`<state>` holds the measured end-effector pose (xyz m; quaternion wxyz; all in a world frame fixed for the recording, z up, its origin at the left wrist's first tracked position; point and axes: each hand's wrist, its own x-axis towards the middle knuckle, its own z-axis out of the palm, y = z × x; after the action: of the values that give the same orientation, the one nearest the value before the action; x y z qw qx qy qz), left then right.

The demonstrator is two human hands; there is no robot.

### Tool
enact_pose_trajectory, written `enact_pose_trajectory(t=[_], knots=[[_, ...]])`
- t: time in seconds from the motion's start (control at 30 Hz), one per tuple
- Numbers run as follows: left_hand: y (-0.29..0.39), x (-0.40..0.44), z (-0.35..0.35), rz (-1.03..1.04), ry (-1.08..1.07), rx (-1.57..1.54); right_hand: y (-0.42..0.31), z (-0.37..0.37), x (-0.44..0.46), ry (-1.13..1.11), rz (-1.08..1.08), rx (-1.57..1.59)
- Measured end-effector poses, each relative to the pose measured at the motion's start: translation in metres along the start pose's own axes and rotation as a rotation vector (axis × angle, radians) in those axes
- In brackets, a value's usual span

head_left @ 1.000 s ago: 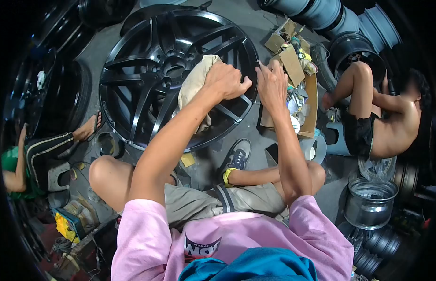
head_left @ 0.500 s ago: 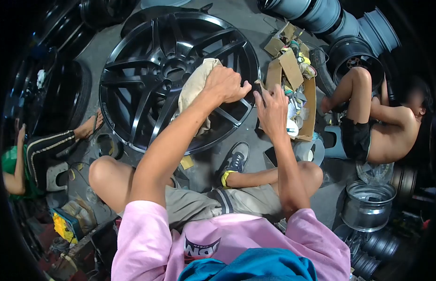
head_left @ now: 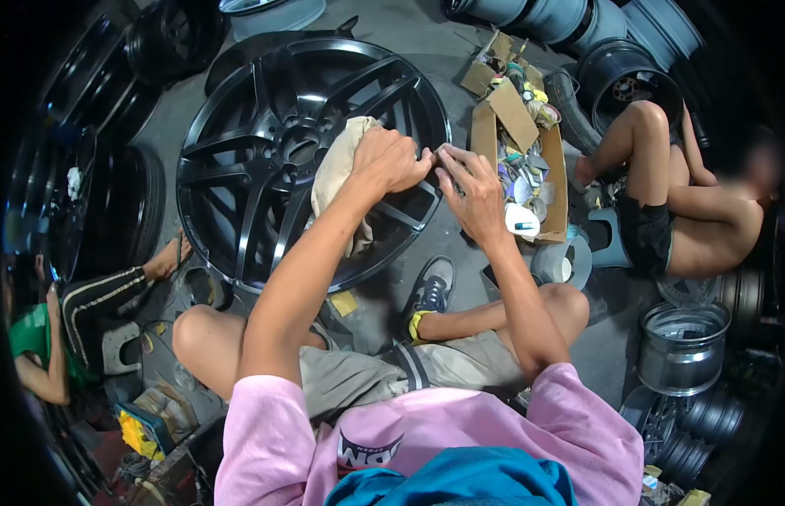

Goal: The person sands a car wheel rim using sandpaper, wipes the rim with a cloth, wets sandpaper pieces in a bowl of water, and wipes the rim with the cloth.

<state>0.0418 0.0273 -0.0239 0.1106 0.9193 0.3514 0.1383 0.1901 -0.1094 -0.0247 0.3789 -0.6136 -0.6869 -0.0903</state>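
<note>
A large dark multi-spoke wheel rim (head_left: 259, 173) lies face up on the floor in front of me. My left hand (head_left: 389, 160) is closed on a beige cloth (head_left: 332, 173), which hangs over the spokes right of the hub. Its thumb points towards my right hand. At the rim's right edge, my right hand (head_left: 474, 192) has its thumb and index finger bent together near the left thumb. Anything between those fingertips is too small to make out. Right of that hand stands an open cardboard box (head_left: 558, 187) filled with discs and small items.
A seated person (head_left: 704, 202) is at the right near stacked rims (head_left: 624, 76). Another person's striped leg (head_left: 102, 299) shows at the left. A silver rim (head_left: 681, 350) stands at the lower right. A yellow paper piece (head_left: 344, 303) lies by my shoe (head_left: 435, 287).
My right hand has moved left and up, close to my left thumb. A dark object seen earlier at its fingertips no longer shows. The view has shifted slightly.
</note>
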Motion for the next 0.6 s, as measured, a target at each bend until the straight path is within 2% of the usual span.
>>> enact_pose_trajectory(t=[0.6], knots=[[-0.005, 0.002, 0.005, 0.045, 0.065, 0.017, -0.003, 0.015, 0.012, 0.043, 0.098, -0.152]])
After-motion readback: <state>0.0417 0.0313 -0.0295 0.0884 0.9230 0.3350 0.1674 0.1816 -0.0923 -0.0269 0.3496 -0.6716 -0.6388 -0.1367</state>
